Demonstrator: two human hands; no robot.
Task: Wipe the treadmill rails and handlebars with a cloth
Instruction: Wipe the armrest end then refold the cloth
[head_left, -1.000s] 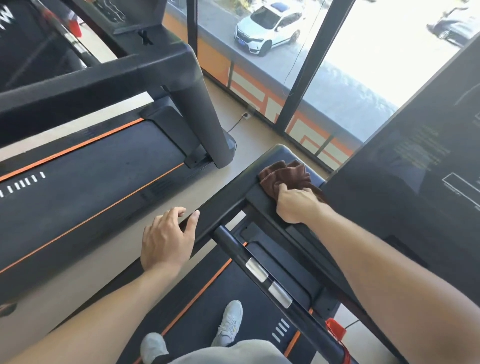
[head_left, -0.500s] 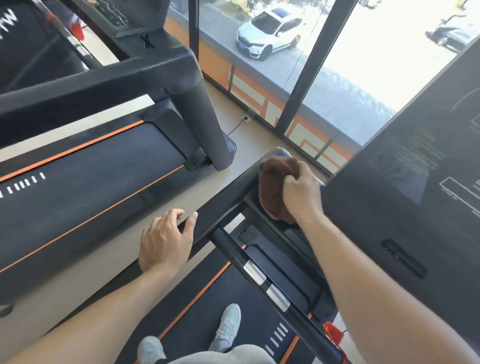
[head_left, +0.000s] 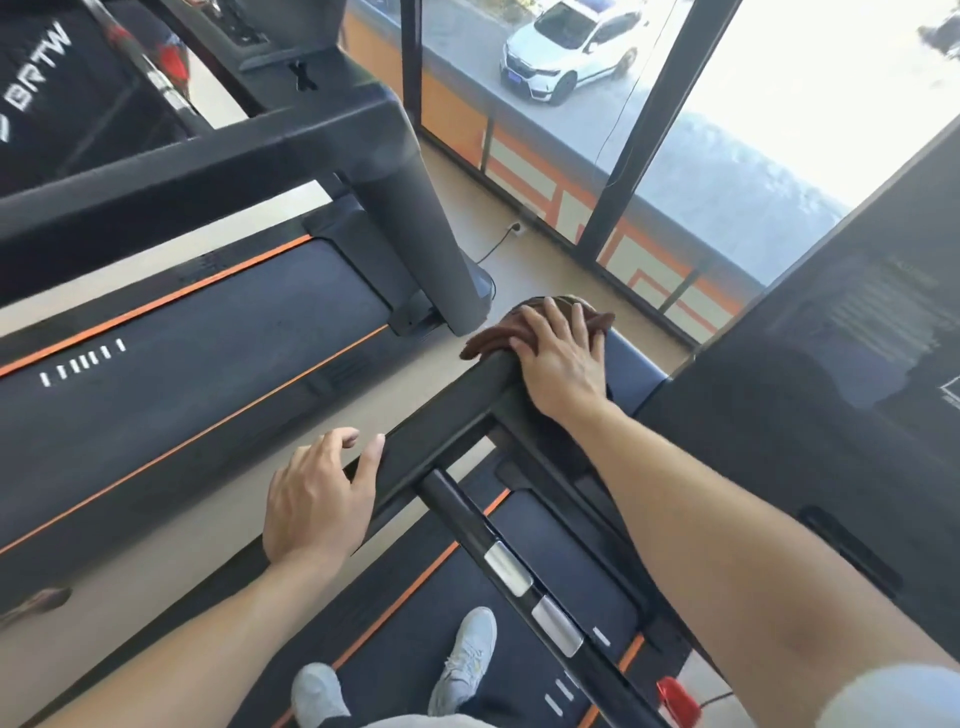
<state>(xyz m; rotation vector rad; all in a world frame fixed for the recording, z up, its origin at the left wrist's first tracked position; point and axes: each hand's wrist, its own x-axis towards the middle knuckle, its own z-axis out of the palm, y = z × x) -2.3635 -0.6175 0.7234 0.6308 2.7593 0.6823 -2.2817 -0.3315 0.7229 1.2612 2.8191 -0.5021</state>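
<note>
A brown cloth (head_left: 488, 340) lies over the far end of the treadmill's black left side rail (head_left: 441, 431). My right hand (head_left: 558, 356) lies on top of it with fingers spread flat, pressing it onto the rail's corner. Most of the cloth is hidden under that hand. Lower down the same rail, my left hand (head_left: 319, 493) rests with its fingers bent over the rail's outer edge. A black handlebar (head_left: 498, 556) with two silver sensor plates runs from the rail toward the lower right.
The dark console panel (head_left: 831, 415) rises at right. A second treadmill (head_left: 182, 353) with a thick upright (head_left: 410, 218) stands at left across a strip of floor. Windows are ahead. My shoes (head_left: 467, 660) stand on the belt, with a red safety clip (head_left: 675, 696) nearby.
My right hand has moved the cloth leftward and outward onto the rail's top corner and flattened over it. My left hand stays on the rail.
</note>
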